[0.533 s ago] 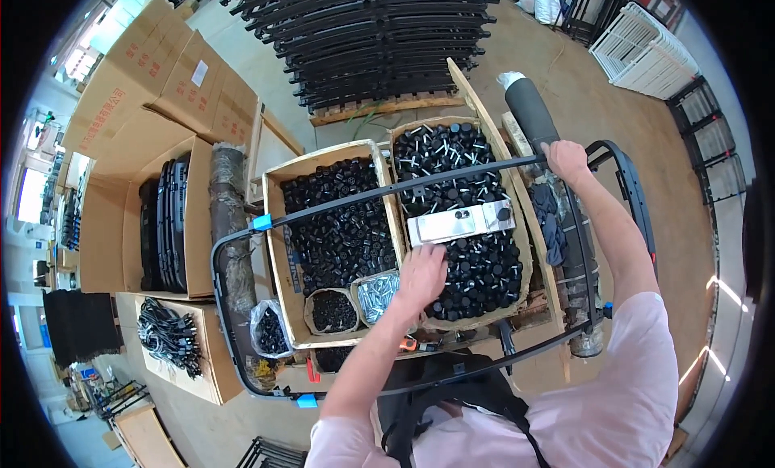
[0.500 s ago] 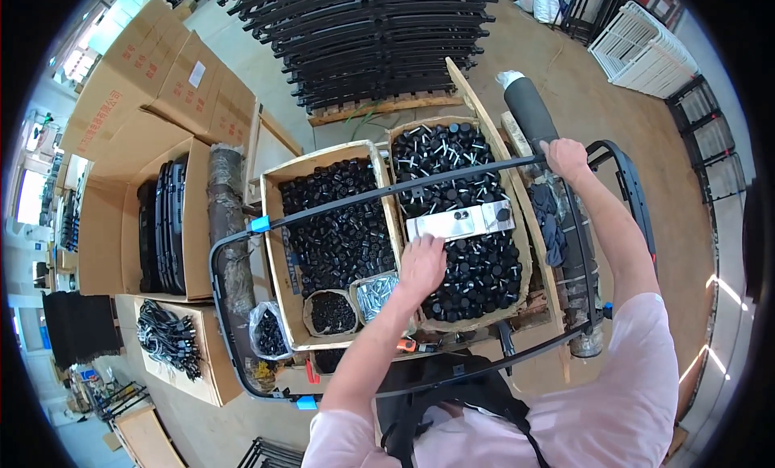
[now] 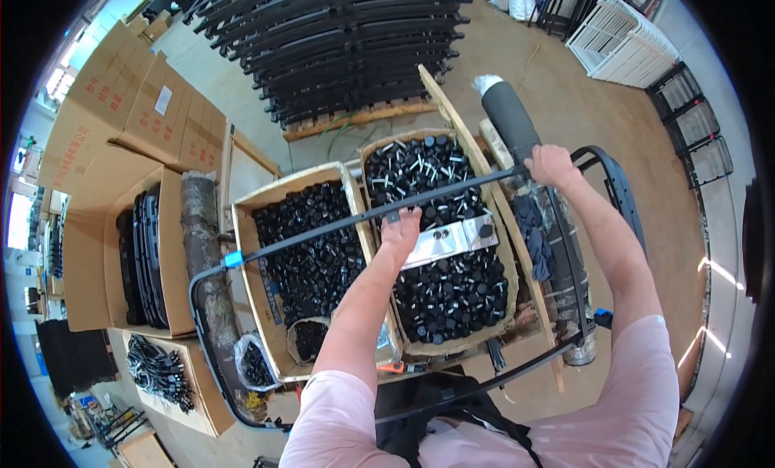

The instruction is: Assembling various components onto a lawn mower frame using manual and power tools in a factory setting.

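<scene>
A large black metal frame [image 3: 327, 228] with rounded corners lies across two boxes of small parts. My right hand [image 3: 552, 166] is closed around its far right corner. At the middle of the far bar, my left hand [image 3: 400, 236] has its fingers bent against the bar beside a small dark tab; the fingertips are partly hidden. A silver metal plate [image 3: 452, 240] with black knobs on it rests on the right box [image 3: 517, 294], just right of my left hand. Black-headed bolts [image 3: 448, 307] fill that box.
The left box [image 3: 252, 307] holds small black caps. Blue tape [image 3: 232, 259] marks the frame's far left corner. Beyond stands a stack of black bars [image 3: 347, 48] on a pallet. Cartons [image 3: 165, 250] stand left, a padded roll [image 3: 513, 117] right. An orange-handled tool [image 3: 395, 368] lies near me.
My left hand has left the silver plate and moved up and left to the frame's far bar. My right hand keeps its hold at the corner. The whole view has shifted somewhat.
</scene>
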Tool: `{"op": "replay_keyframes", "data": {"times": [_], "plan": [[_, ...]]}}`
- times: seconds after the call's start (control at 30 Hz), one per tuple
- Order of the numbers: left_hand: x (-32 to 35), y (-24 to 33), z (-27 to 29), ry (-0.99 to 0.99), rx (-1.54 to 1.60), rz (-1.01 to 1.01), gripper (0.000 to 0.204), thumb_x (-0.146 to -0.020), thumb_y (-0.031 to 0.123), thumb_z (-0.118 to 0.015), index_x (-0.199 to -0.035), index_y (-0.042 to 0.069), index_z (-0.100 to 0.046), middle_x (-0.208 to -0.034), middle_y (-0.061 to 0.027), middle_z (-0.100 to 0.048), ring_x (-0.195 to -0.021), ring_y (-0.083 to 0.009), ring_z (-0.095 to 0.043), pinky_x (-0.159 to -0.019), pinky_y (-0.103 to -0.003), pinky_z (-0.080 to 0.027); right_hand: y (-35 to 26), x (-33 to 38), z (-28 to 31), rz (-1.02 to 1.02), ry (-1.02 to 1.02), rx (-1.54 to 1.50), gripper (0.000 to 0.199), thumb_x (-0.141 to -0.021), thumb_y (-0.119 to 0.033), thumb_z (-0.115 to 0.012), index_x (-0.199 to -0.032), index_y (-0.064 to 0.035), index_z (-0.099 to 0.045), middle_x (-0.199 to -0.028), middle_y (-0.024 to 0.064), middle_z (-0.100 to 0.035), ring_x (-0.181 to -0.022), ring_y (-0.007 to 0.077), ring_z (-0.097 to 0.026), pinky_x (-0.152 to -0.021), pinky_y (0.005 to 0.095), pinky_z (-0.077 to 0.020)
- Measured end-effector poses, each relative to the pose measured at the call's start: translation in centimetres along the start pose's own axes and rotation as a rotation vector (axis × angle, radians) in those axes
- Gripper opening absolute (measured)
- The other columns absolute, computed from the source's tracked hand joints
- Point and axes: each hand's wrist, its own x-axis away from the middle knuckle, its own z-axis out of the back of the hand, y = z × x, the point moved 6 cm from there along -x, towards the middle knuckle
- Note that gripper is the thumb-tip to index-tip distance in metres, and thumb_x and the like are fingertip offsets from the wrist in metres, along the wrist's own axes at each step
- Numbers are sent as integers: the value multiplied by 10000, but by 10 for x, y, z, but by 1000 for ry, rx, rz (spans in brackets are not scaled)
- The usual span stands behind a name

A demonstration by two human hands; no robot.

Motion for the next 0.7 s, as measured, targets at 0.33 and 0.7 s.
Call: {"op": "replay_keyframes", "data": {"times": [0.33,0.7], "plan": [[14,14,22,-200,46,138,329,-1049,158,-490,-1375,163,-536,-1333,-220,-606,-1114,-360,-736,-821,-491,-624,-7,11,-5,-112,-4,-106,503,-1047,-430,-494,-1099,-17,-777,-1152,212,-763,-1112,363,-735,-977,484,-577],[38,5,43,253,494,287,373,-1008,169,-603,-1328,-17,-558,-1246,-292,-667,-1119,-492,-649,-944,-547,-559,5,17,-13,-175,174,-226,451,-1013,-441,-558,-1025,-37,-760,-1072,229,-761,-1033,396,-741,-885,511,-598]]}}
